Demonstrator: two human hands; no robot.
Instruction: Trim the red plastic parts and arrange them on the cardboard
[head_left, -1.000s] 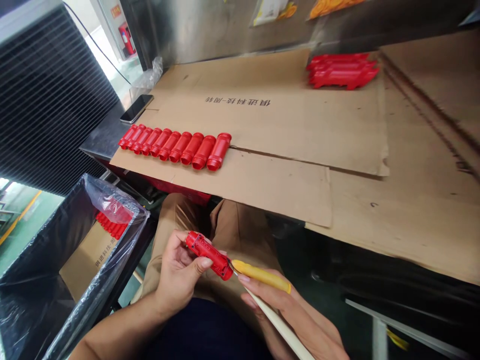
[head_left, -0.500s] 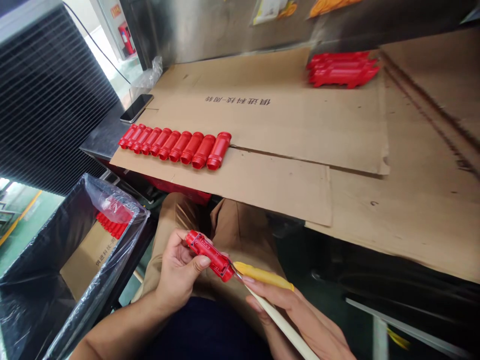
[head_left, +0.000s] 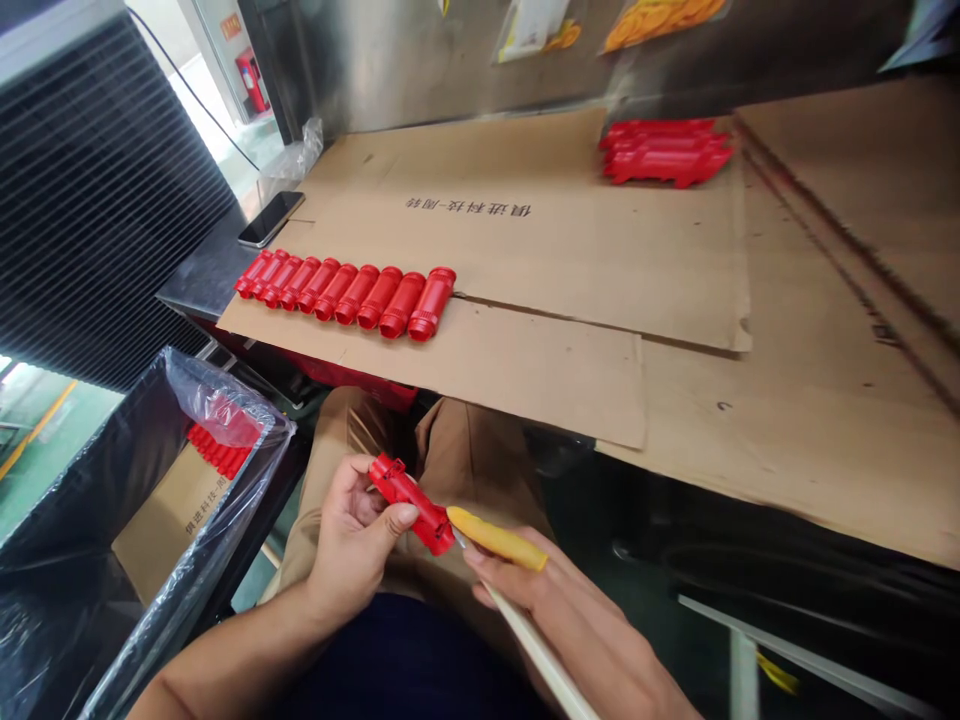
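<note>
- Brown cardboard covers the tabletop (head_left: pixel 547 380), its near edge before the knees
- Left hand (head_left: pixel 358 545) grasps the red tube (head_left: pixel 411 503)
- Right hand (head_left: pixel 555 590) grips a pale-handled tool (head_left: pixel 536 642) at its right end

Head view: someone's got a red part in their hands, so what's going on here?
A seated person holds a red tubular part in the left hand. The right hand, one finger in a yellow cover, holds a pale-handled tool with its tip at or very near the part's lower end. On the cardboard lie a row of red parts and, farther back, a red cluster. More red pieces sit in the plastic-lined bin.
</note>
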